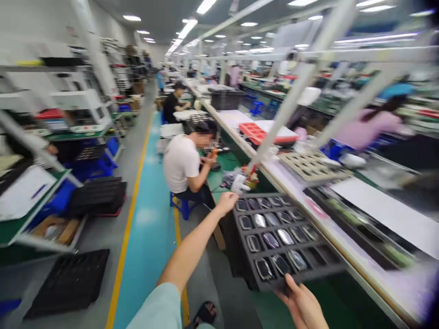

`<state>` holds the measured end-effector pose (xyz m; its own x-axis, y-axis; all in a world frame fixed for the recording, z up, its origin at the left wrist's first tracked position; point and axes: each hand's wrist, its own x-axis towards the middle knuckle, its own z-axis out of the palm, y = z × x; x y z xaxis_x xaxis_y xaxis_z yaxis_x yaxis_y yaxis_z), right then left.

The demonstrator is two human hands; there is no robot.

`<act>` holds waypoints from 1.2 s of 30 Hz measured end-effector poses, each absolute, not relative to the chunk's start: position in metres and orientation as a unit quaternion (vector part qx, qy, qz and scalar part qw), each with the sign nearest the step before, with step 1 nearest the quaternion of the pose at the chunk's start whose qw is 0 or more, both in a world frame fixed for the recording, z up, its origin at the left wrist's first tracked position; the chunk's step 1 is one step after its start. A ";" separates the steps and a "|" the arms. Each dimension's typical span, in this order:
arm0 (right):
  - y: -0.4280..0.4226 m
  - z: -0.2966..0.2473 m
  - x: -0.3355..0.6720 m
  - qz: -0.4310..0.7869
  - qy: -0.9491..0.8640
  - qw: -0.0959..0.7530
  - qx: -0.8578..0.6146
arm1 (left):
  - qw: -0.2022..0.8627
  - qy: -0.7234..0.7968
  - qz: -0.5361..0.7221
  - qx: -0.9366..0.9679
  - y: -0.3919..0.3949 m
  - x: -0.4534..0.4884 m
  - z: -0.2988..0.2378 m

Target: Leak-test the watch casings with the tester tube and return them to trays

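The short sleeve is a pale mint green, in a soft, plain cloth that falls in loose, shallow folds, and no print or marking shows on it. Below its hem the left arm is bare down to the left hand, and the right hand is bare too, its fingers slim and ungloved. The one foot in view wears a black open sandal with a broad strap. A scrap of the same pale mint lies beside it, too cut off to tell which garment it belongs to.
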<state>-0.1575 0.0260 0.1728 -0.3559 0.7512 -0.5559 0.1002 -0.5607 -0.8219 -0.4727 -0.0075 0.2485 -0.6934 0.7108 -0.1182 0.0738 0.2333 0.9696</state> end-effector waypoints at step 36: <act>-0.027 0.147 -0.078 0.521 -0.279 0.451 -0.669 | 0.502 0.633 0.550 0.215 -0.112 -0.391 0.209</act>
<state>-0.0778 -0.0268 0.1469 0.3011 0.8438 -0.4442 -0.0965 -0.4365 -0.8945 -0.3911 -0.1123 0.2085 -0.4045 0.8233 -0.3982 -0.2795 0.3033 0.9110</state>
